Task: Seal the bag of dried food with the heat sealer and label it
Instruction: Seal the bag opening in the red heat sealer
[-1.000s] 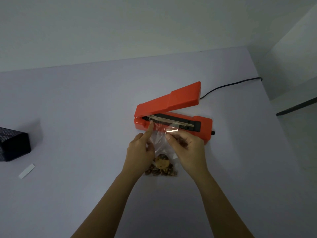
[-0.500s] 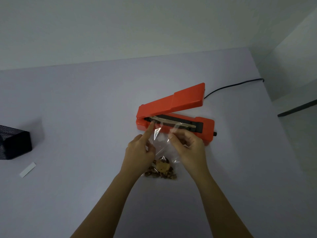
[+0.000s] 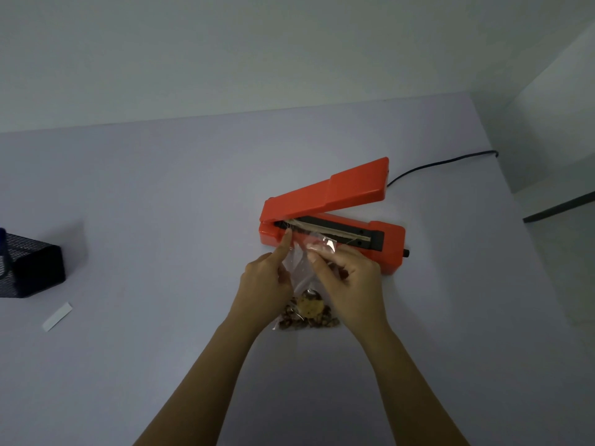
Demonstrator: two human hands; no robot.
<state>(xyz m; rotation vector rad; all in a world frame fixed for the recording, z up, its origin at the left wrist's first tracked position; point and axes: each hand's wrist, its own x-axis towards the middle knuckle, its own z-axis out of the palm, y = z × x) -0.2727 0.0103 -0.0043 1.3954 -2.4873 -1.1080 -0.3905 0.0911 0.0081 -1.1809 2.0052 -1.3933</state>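
The bag (image 3: 301, 273), unsealed, is pinched at its mouth by the fingers (image 3: 317, 263) of left hand (image 3: 264, 284) and right hand (image 3: 352, 284) before the open sealer (image 3: 331, 194) at 12 o'clock, while the label (image 3: 57, 316) is left unused on the tabletop (image 3: 161, 220) at 9 o'clock.

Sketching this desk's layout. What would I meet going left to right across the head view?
In order: black mesh holder → white label strip → left hand → right hand → black power cord. The bag and heat sealer overlap the hands, so I leave them out.
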